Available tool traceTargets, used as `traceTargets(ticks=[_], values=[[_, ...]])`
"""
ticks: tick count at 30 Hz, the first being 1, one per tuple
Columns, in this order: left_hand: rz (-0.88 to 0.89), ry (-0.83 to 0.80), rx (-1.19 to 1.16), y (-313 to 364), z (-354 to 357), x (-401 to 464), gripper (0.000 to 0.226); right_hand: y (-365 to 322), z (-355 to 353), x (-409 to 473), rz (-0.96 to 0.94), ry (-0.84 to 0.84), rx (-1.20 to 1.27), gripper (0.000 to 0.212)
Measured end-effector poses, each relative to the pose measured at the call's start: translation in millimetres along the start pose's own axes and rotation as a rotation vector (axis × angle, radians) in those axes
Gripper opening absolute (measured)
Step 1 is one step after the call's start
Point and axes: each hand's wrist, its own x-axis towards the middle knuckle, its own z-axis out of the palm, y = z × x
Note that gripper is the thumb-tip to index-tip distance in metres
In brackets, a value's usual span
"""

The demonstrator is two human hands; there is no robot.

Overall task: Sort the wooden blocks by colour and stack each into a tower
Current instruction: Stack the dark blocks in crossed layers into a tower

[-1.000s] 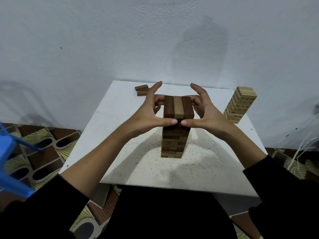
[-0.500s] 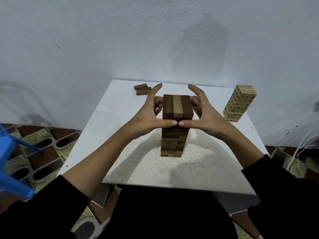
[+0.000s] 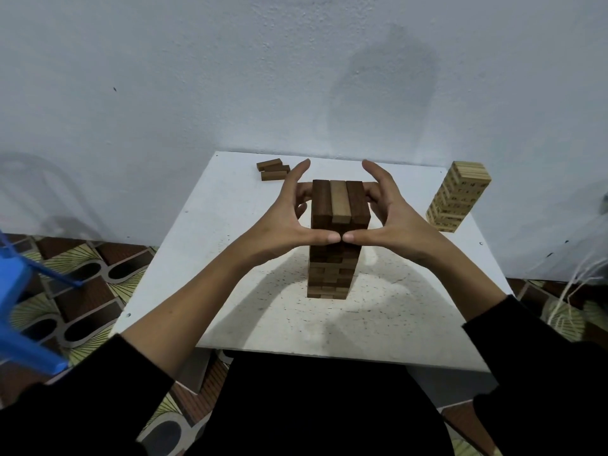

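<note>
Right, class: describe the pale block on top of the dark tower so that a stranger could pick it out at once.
Start at the white table against the wall, and find the dark brown tower in its middle, framed by the left hand and right hand. Its top layer has three blocks side by side. The pale block is the middle one, light tan between two dark brown neighbours.

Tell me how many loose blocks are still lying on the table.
3: the loose blocks lie together at the table's far left corner, behind the left hand. Others may hide behind hands or towers.
</note>
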Motion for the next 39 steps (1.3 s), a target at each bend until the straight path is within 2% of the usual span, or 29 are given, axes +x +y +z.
traceTargets(ticks=[3,5,6,8,10,12,15,17,22,29,34,37,39], values=[[-0.002,-0.006,-0.03,1.9,1.1,-2.2,0.119,-2.3,1.6,-3.2,0.021,0.008,0.053,0.115],[-0.038,0.019,-0.143,4.1,3.7,-0.9,0.117,-6.5,6.5,-5.7,0.043,0.049,0.097,0.098],[-0.072,0.04,-0.243,5.2,5.4,0.3,0.112,-8.3,10.4,-6.4,0.06,0.082,0.146,0.09],[-0.125,0.067,-0.392,4.8,9.9,2.1,0.101,-9.4,18.0,-6.0,0.106,0.146,0.358,0.09],[-0.141,0.057,-0.458,5.4,16.4,1.3,0.1,-13.8,26.4,-5.5,0.143,0.201,0.513,0.093],[-0.153,0.065,-0.489,2.7,20.9,1.9,0.101,-19.2,33.9,-5.5,0.136,0.213,0.552,0.088],[-0.178,0.089,-0.483,0.0,24.4,4.0,0.107,-23.7,41.9,-7.4,0.095,0.21,0.533,0.065],[-0.173,0.092,-0.461,3.4,27.4,2.8,0.105,-26.6,44.3,-7.0,0.094,0.215,0.534,0.068],[-0.148,0.097,-0.432,14.9,33.3,-1.6,0.08,-29.0,46.0,-6.8,0.102,0.2,0.555,0.067],[-0.17,0.087,-0.403,14.0,32.4,-1.6,0.09,-27.9,45.1,-7.1,0.1,0.174,0.599,0.065],[-0.131,0.088,-0.395,16.1,33.5,-2.8,0.075,-26.7,43.8,-6.2,0.098,0.17,0.569,0.063],[-0.176,0.107,-0.394,8.4,28.6,-0.2,0.092,-23.2,39.7,-5.5,0.115,0.224,0.583,0.065],[-0.211,0.139,-0.393,1.9,23.7,1.7,0.093,-19.7,33.6,-2.8,0.154,0.266,0.564,0.072]])
